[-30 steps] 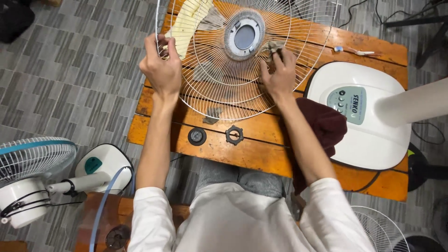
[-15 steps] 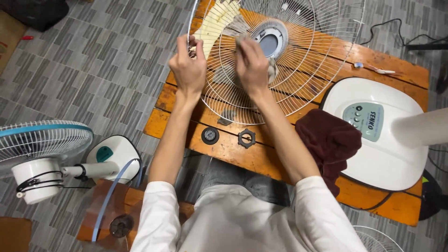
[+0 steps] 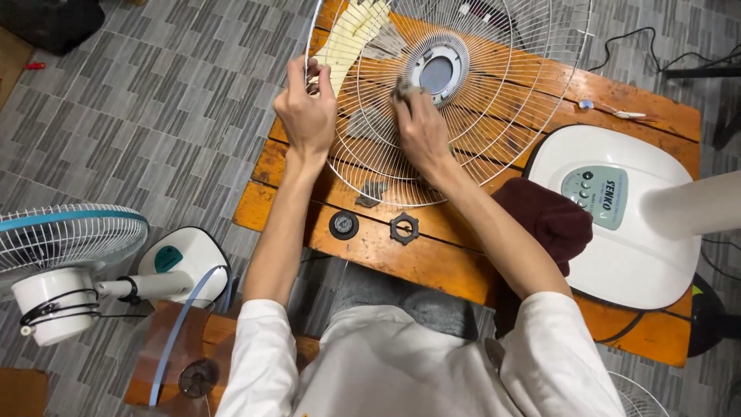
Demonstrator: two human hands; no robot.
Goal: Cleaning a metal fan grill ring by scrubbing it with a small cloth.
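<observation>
Gripping the grille (image 3: 494, 147) rim on the table (image 3: 401, 259), our left hand (image 3: 307, 116) has fingers curled shut; our right hand (image 3: 421, 127) presses a cloth (image 3: 403, 91) near the hub, fingers closed on it.

Floor (image 3: 154, 100): grey tiles laid in a woven, basket-like pattern, evenly lit. Low wooden table (image 3: 432, 255): orange-brown planks, worn, at centre and right. Black cables (image 3: 656, 58) trail across the floor at far right. A small fan with a blue-rimmed guard (image 3: 65, 239) lies at near left, beside a brown wooden stool (image 3: 177, 347). A dark bag (image 3: 54, 23) occupies the far left corner.
</observation>
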